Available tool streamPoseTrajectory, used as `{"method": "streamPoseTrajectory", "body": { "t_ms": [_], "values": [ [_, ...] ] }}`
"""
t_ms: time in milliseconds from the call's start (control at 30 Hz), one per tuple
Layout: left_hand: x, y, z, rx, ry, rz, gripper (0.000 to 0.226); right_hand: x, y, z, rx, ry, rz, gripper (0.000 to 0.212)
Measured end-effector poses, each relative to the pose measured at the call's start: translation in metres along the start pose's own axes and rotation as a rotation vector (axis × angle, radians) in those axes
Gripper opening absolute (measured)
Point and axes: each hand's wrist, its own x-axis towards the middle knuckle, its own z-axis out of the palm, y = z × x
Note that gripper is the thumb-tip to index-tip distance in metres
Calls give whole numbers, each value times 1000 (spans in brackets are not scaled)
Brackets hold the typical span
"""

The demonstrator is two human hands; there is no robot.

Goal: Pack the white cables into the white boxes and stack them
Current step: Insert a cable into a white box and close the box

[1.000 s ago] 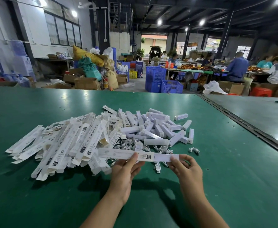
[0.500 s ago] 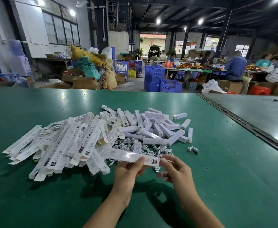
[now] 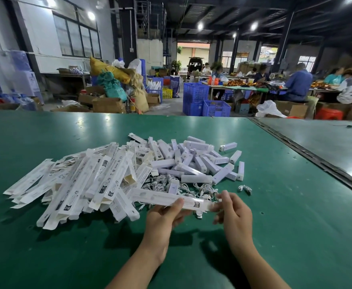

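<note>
I hold one long flat white box crosswise just above the green table. My left hand grips its middle with the thumb on top. My right hand pinches the box's right end. Behind the box lies a tangle of white cables. One loose white cable lies apart to the right. A heap of flat unfolded white boxes fills the left. A pile of small closed white boxes sits behind the cables.
A dark seam runs diagonally between this table and a second green table on the right. Beyond the far edge stand blue crates, cardboard cartons and seated workers at another table.
My right hand slid in along the box, then back out to its right end. The box has tilted slightly, right end lower, and my left hand stays on its middle.
</note>
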Motion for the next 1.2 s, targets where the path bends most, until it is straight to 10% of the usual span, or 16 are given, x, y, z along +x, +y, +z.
{"method": "streamPoseTrajectory", "body": {
  "t_ms": [133, 233, 500, 700, 900, 1200],
  "values": [
    [4, 4, -5, -104, 61, -26, 26, 37, 20, -16, -706, 218, -97, 19],
    [6, 4, -5, -124, 68, -43, 23, 66, 35, -28, -1153, 71, -60, 38],
    [9, 4, -7, -150, 116, -39, 25, 98, 46, -38, -1464, -122, 105, 52],
    [11, 1, -5, -133, 86, -39, 27, 79, 39, -42, -1154, -58, -128, 20],
    [11, 0, -7, -138, 68, -38, 27, 36, 14, -49, -546, 146, 29, 28],
    [9, 1, -10, -41, 89, -38, 41, 2, -21, -14, -11, -125, 154, 29]
  ]
}}
